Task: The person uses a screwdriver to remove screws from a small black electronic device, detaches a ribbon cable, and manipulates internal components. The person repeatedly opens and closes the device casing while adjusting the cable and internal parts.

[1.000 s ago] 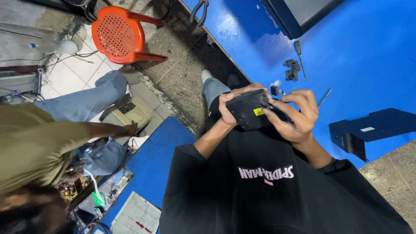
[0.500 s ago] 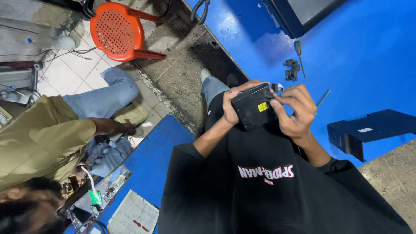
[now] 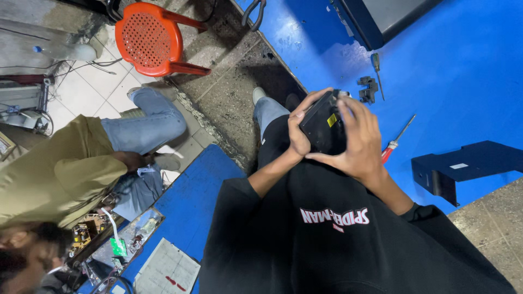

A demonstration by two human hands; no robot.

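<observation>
since half a second ago the right hand [image 3: 357,139] has slid further over the face of the black box-shaped device [image 3: 322,126], palm now covering most of its right side; the yellow sticker on the device is still showing between the two hands. the co-worker in the olive shirt [image 3: 60,174] has leaned a little further into view.

left hand [image 3: 300,128]: fingers curled round the left edge of the device, thumb lying along its lower left corner, grip closed on it.
right hand: fingers spread and bent over the top and right edge of the device, closed on it from the other side. device sits between both palms, held up in front of the black t-shirt [image 3: 327,239], clear of the blue work surface [image 3: 457,76].

just beyond the right fingertips: small dark metal parts [image 3: 368,89] and a dark-handled screwdriver [image 3: 376,68] on the blue surface. just outside the right knuckles: red-handled screwdriver [image 3: 393,142], near but not touching. further out past the right wrist: dark blue angled bracket [image 3: 468,166]. well beyond the left fingers: orange plastic stool [image 3: 150,38] on the floor. below the left forearm, well apart: green circuit board [image 3: 118,246] near the co-worker.
</observation>
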